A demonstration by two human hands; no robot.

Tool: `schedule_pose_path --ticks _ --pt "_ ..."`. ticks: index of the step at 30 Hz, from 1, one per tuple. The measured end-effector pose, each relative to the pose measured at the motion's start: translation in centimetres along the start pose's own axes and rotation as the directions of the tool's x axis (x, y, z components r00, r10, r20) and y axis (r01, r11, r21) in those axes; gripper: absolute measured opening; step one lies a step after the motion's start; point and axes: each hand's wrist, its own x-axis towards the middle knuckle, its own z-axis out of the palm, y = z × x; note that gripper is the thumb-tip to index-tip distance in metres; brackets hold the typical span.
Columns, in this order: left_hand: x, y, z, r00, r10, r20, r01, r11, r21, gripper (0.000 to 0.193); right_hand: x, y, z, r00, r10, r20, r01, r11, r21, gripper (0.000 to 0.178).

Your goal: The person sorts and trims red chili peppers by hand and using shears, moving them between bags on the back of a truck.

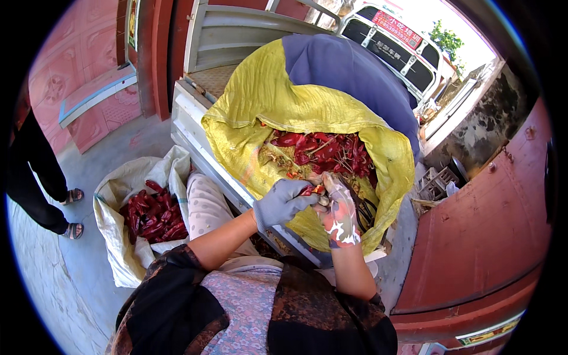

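Two gloved hands meet over the mouth of the yellow sack point(260, 100). Our left hand point(283, 202), in a grey glove, is pinched shut on a red chili point(308, 190) that pokes out rightward from its fingertips. Our right hand point(340, 214), in a worn, patchy glove, sits just beside it, fingers curled around something pale and rounded; we cannot tell what it is, nor how firmly it is held. The chili's long axis seems to run left to right, its free end toward the right hand, which is the nearer one to that end. More chilies point(328, 151) lie heaped in the sack just beyond both hands. Dark scissors point(365, 210) show partly behind the right wrist. A white bag point(127, 189) of chilies sits well apart, lower left.
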Motion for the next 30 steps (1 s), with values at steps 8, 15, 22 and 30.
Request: schedule_pose_path --ticks 8,15,22,30 --pt "-0.1 -0.7 0.8 0.961 -0.273 0.048 0.27 0.887 -0.374 0.012 0.4 0.7 -0.9 0.995 -0.098 0.025 0.097 0.995 0.029 0.021" --pt "0.0 0.1 1.1 0.891 -0.431 0.144 0.453 0.817 -0.357 0.024 0.7 2.3 -1.1 0.835 -0.547 0.069 0.528 0.758 -0.383 0.016" --pt "-0.7 0.2 0.7 0.909 -0.398 0.125 0.417 0.85 -0.322 0.025 -0.6 0.7 -0.1 0.782 -0.585 0.213 0.536 0.459 -0.709 0.021" --pt "-1.0 0.1 0.6 0.944 -0.326 0.057 0.33 0.915 -0.233 0.019 0.2 1.4 -1.1 0.986 -0.167 -0.019 0.154 0.944 -0.292 0.009"
